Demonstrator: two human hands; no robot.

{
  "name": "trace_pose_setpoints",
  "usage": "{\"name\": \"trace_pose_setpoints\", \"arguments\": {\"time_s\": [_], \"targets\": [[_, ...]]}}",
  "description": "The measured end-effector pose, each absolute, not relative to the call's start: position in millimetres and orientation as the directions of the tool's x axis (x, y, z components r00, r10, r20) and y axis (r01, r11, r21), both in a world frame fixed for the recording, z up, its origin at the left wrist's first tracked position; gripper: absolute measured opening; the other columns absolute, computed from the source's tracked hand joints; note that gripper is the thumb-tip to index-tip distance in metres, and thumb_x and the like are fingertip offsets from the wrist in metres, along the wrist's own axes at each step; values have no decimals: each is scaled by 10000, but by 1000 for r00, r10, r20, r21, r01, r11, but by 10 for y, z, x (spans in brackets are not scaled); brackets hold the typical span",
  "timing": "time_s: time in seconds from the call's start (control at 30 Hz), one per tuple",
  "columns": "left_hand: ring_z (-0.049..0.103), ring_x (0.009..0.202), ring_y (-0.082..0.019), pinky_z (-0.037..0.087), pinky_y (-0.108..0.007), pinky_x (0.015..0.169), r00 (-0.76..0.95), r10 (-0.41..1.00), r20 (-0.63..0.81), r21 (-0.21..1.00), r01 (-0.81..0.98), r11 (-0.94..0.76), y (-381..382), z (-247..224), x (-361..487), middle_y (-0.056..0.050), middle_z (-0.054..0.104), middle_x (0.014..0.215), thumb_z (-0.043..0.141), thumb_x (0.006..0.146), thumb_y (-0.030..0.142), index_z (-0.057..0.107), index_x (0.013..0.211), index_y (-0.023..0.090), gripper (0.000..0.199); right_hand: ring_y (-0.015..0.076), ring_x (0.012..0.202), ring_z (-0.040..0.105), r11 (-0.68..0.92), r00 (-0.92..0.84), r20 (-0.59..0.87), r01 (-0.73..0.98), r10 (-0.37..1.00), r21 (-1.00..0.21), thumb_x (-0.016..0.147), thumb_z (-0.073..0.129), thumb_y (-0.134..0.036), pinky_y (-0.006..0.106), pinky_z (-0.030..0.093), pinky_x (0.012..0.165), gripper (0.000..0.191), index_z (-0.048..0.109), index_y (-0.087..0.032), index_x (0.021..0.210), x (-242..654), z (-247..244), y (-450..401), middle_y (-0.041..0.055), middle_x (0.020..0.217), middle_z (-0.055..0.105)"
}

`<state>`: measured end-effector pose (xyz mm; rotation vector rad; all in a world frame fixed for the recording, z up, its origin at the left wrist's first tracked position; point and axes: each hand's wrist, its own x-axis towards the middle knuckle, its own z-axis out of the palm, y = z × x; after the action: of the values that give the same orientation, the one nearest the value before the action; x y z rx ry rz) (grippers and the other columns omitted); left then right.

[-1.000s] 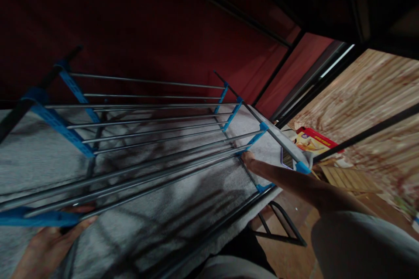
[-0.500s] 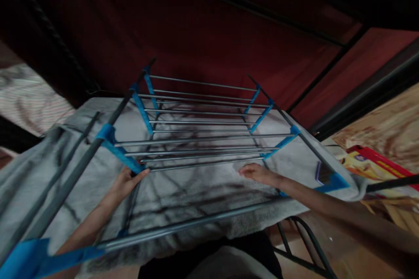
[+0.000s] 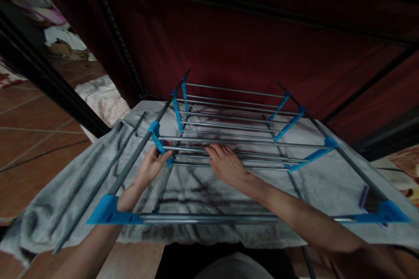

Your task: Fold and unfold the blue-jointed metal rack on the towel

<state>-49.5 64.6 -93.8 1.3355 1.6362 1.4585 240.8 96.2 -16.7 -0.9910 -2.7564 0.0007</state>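
A rack of grey metal tubes (image 3: 209,218) joined by blue plastic brackets lies on its side over a grey blanket (image 3: 193,192). My left hand (image 3: 152,165) grips the near-left shelf bracket (image 3: 157,141), thumb on the near side and fingers partly hidden behind it. Over the middle of that shelf's rods (image 3: 262,153) lies my right hand (image 3: 227,163), with its fingers bent over a rod and the fingertips close to the upper one. Blue corner pieces (image 3: 113,210) sit at the rack's near end.
A loose grey tube (image 3: 101,181) lies on the blanket left of the rack. Dark red fabric panels (image 3: 222,48) in a dark frame stand behind. Near the right corner piece is a dark flat object with a purple edge (image 3: 364,197). Tiled floor (image 3: 36,148) shows at left.
My right hand has moved left, from below the shelf's right part onto its middle rods. My left hand stays at the left bracket. The view has turned left.
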Motion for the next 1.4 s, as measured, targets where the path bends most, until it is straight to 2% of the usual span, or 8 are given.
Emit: {"name": "trace_pose_setpoints", "arguments": {"time_s": [0.2, 0.3, 0.43, 0.57, 0.73, 0.97, 1.1, 1.4], "targets": [[636, 1032, -270, 507, -431, 986, -349, 903, 250, 941, 309, -141, 672, -801, -403, -82, 689, 1076, 659, 805, 530, 634, 1046, 192, 416, 253, 1136, 578, 742, -731, 130, 665, 670, -83, 978, 386, -59, 400, 436, 1030, 434, 520, -175, 1374, 2235, -189, 1053, 130, 1268, 597], [634, 1061, -273, 506, -427, 996, -341, 911, 230, 945, 304, -125, 660, -902, -419, -83, 687, 1090, 680, 789, 535, 622, 1095, 198, 459, 236, 1202, 545, 838, -818, 190, 539, 544, -78, 985, 396, -79, 395, 420, 1066, 441, 508, -207, 1392, 2296, -259, 958, 113, 1356, 570], [648, 1070, -291, 507, -454, 1007, -337, 932, 133, 962, 269, -40, 615, -1204, -481, -96, 708, 1108, 761, 692, 548, 599, 1144, 191, 598, 224, 1301, 503, 929, -924, 105, 362, 368, -78, 982, 419, -105, 375, 389, 1116, 436, 509, -178, 1403, 2425, -583, 855, 118, 1421, 551], [658, 1079, -330, 504, -484, 1000, -302, 951, 71, 959, 283, 18, 604, -1431, -525, -136, 714, 1140, 750, 650, 603, 633, 1108, 167, 643, 265, 1425, 398, 855, -855, 57, 509, 516, -105, 936, 423, -71, 428, 333, 1172, 553, 419, -100, 1488, 2442, -900, 1023, 167, 1563, 416], [639, 1129, -357, 452, -511, 1066, -280, 958, 58, 919, 389, 58, 647, -1446, -514, -150, 717, 1147, 696, 686, 506, 670, 1050, 168, 497, 252, 1156, 638, 703, -720, -118, 693, 684, -161, 971, 363, -99, 418, 500, 976, 512, 450, -158, 1472, 2236, -951, 1297, 159, 1371, 606], [638, 1082, -305, 455, -496, 1054, -308, 949, 60, 908, 412, 76, 657, -1516, -469, -110, 717, 1112, 589, 729, 381, 678, 1064, 174, 403, 249, 1090, 676, 668, -696, -191, 718, 692, -195, 1056, 302, -241, 394, 521, 900, 359, 562, -211, 1301, 2074, -880, 1299, 119, 1263, 672], [655, 948, -272, 481, -456, 996, -336, 941, -29, 908, 385, 165, 661, -1546, -441, -77, 727, 950, 554, 700, 359, 726, 880, 175, 309, 258, 1043, 697, 653, -684, -223, 730, 695, -201, 1066, 263, -285, 391, 530, 859, 366, 560, -224, 1272, 2082, -744, 1299, 117, 1166, 711], [667, 883, -273, 520, -381, 856, -419, 907, 25, 932, 338, 131, 741, -1337, -360, -76, 749, 875, 649, 707, 451, 727, 856, 167, 331, 267, 1094, 691, 621, -659, -232, 752, 716, -221, 1061, 281, -379, 405, 539, 892, 374, 563, -240, 1264, 2015, -642, 1302, 104, 1218, 702]]}}
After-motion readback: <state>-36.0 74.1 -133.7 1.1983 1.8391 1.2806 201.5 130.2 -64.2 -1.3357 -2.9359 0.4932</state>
